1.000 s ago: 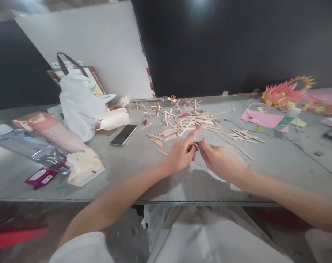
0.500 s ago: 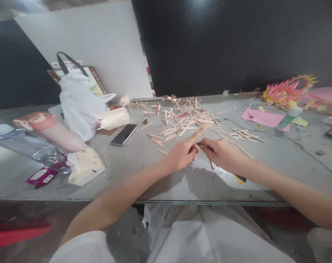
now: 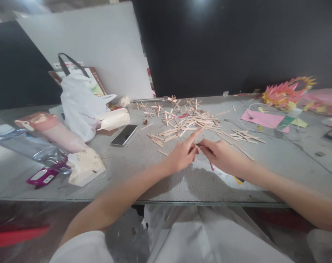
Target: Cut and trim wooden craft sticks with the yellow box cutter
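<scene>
The 2 hands meet over the middle of the worktop [image 3: 144, 160], just this side of a loose heap of sticks [image 3: 187, 123]. The right hand [image 3: 223, 155] is closed around a slim tool [image 3: 211, 166] (only its pink rear end shows, poking out below the palm, along with a dark tip between the fingers). The tool is held off the worktop. Its long axis runs from the near right to the far left, with the tip aimed at the left hand [image 3: 182, 155] and the rear end back toward the person.

The left hand is touching or nearly touching that tip. 1 finger is stretched out toward the sticks and the rest are curled in against the thumb. I cannot tell whether it pinches anything, since the spot is too small to read.

The sticks lie beyond both hands. Most have their long axes roughly left to right, and some are crossed in pairs. The left hand's outstretched finger is the nearer to them.

Well off to the left lie a phone [image 3: 124, 134] and a white bag [image 3: 78, 104]. Pink paper [image 3: 261, 118] lies far right. A yellow scrap [image 3: 238, 179] peeks from under the right wrist.
</scene>
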{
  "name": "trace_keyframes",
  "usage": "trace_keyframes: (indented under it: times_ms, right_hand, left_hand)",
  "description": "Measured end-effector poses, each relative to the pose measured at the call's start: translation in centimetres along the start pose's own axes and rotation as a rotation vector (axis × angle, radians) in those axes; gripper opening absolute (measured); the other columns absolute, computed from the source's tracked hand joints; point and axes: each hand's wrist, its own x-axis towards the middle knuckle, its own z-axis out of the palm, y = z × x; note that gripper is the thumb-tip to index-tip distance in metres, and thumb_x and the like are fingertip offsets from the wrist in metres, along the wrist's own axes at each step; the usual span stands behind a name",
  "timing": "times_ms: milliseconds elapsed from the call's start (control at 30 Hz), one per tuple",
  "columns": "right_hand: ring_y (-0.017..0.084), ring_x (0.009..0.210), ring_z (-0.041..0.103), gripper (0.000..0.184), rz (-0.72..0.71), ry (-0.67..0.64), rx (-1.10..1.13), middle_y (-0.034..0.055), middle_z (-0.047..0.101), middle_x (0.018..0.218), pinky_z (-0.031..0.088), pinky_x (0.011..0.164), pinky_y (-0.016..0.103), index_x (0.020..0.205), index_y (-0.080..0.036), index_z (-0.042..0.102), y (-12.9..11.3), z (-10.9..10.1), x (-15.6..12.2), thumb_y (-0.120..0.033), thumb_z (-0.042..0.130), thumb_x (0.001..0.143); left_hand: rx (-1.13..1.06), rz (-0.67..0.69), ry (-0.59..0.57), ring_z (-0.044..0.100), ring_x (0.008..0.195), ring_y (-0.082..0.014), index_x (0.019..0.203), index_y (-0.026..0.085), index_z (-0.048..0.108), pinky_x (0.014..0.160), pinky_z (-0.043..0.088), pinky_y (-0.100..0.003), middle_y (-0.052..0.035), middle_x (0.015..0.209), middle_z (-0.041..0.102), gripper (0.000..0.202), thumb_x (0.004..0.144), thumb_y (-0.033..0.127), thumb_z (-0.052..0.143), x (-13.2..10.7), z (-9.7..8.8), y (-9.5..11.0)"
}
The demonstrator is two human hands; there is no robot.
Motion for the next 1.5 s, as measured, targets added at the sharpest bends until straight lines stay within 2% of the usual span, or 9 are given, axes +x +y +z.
trace_keyframes:
  times_ms: [167, 333, 467, 633, 900, 1500]
  right_hand:
    - [0.014, 0.040, 0.056, 0.026, -0.005, -0.045, 0.135, -0.0040, 0.060, 0.052, 0.036, 0.049, 0.025, 0.089, -0.023, 0.058, 0.1, -0.3, 0.2, -0.027, 0.038, 0.106]
    - [0.012, 0.033, 0.051, 0.027, 0.031, -0.048, 0.299, -0.0067, 0.054, 0.048, 0.034, 0.042, 0.024, 0.081, -0.024, 0.053, -0.1, -0.6, 0.3, -0.028, 0.040, 0.104]
    - [0.011, 0.032, 0.048, 0.025, 0.057, -0.039, 0.430, -0.0069, 0.055, 0.051, 0.035, 0.039, 0.023, 0.080, -0.024, 0.050, 0.0, 0.0, 0.3, -0.031, 0.042, 0.103]
    - [0.011, 0.033, 0.049, 0.026, 0.116, -0.032, 0.592, -0.0076, 0.054, 0.055, 0.036, 0.033, 0.022, 0.086, -0.025, 0.053, 0.6, 1.0, 0.4, -0.042, 0.048, 0.103]
    - [0.009, 0.037, 0.047, 0.026, 0.149, -0.099, 0.815, -0.0072, 0.052, 0.060, 0.039, 0.031, 0.021, 0.089, -0.024, 0.055, 1.1, 0.7, 0.8, -0.047, 0.059, 0.099]
    - [0.010, 0.036, 0.043, 0.024, 0.226, -0.124, 1.038, -0.0082, 0.050, 0.056, 0.034, 0.029, 0.022, 0.091, -0.024, 0.056, 0.5, 0.6, 0.9, -0.045, 0.066, 0.095]
  left_hand:
    - [0.033, 0.029, 0.011, 0.056, 0.055, -0.0084, 0.171, 0.030, 0.024, 0.065, 0.048, -0.020, 0.0062, 0.071, 0.064, 0.076, 0.101, 0.010, 0.046, 0.0, 0.1, 0.0]
    - [0.027, 0.030, 0.050, 0.056, 0.055, -0.0088, 0.170, 0.030, 0.025, 0.065, 0.049, -0.022, 0.0059, 0.072, 0.065, 0.073, 0.102, 0.013, 0.047, 0.0, 0.2, 0.0]
    - [0.024, 0.034, 0.072, 0.055, 0.054, -0.0088, 0.170, 0.029, 0.025, 0.065, 0.049, -0.022, 0.0068, 0.068, 0.064, 0.073, 0.103, 0.013, 0.047, -0.1, 0.3, 0.1]
    - [0.017, 0.048, 0.099, 0.054, 0.053, -0.0080, 0.170, 0.030, 0.026, 0.063, 0.048, -0.020, 0.0083, 0.066, 0.061, 0.074, 0.102, 0.013, 0.048, -0.1, 0.3, 0.1]
    - [-0.037, 0.030, 0.116, 0.055, 0.051, -0.0075, 0.168, 0.027, 0.029, 0.058, 0.048, -0.019, 0.0064, 0.068, 0.066, 0.072, 0.101, 0.014, 0.050, 0.2, 0.2, 0.4]
    - [0.018, 0.065, 0.157, 0.056, 0.052, -0.0088, 0.167, 0.026, 0.032, 0.062, 0.050, -0.021, 0.0061, 0.067, 0.065, 0.071, 0.099, 0.009, 0.048, 0.1, 0.3, 0.4]
